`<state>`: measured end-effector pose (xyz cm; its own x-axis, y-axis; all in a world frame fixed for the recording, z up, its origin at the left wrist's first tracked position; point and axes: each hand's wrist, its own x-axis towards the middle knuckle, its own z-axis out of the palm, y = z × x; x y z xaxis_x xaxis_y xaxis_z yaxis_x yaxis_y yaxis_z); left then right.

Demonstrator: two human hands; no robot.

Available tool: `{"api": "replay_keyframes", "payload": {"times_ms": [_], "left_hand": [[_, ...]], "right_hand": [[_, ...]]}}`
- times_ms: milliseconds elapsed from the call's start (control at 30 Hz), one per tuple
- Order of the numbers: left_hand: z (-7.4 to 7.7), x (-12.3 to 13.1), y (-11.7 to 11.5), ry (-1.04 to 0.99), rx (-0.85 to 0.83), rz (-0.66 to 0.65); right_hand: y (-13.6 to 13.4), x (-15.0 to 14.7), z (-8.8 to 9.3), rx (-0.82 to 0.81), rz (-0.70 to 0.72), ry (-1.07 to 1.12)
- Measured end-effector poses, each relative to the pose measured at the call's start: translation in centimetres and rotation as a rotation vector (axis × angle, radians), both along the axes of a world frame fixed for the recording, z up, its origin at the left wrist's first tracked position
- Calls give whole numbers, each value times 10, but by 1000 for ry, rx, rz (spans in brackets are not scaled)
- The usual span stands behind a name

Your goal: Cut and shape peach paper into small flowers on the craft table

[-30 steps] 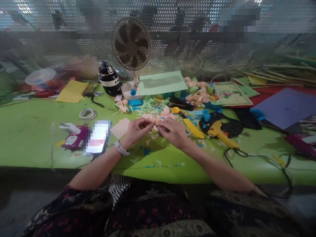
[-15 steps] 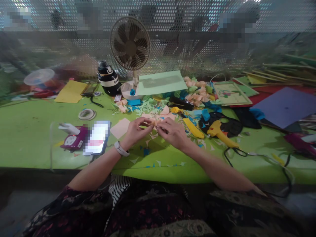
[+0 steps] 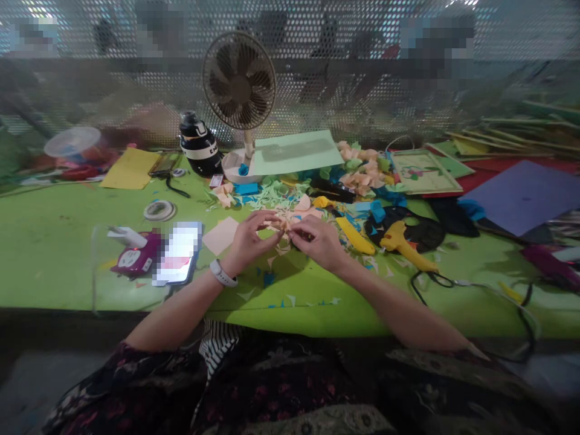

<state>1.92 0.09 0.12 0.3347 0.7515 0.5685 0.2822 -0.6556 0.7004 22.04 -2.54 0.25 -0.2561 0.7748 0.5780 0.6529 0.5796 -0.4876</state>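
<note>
Left hand (image 3: 251, 240), right hand (image 3: 322, 241) meet at fingertips, both seemingly pinching small peach paper piece (image 3: 285, 224) for finer control.

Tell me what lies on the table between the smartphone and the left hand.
In the head view, a square of peach paper lies between the smartphone and the left hand.

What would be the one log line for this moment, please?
left hand: at peach paper, grip unclear | right hand: pinching same paper | glue gun: unheld, right side | phone: lit, left side
</note>
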Motion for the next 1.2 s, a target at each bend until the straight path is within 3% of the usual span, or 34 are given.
{"api": "replay_keyframes", "payload": {"times_ms": [333, 833, 1200], "left_hand": [[-2, 0, 1, -5, 61, -21], [-1, 4, -3, -65, -60, -40], [-3, 4, -2, -70, -10, -23]], "right_hand": [[-1, -1, 0, 70, -16, -34], [-6, -2, -2, 124, -30, -149], [-8, -2, -1, 117, -37, -257]]}}
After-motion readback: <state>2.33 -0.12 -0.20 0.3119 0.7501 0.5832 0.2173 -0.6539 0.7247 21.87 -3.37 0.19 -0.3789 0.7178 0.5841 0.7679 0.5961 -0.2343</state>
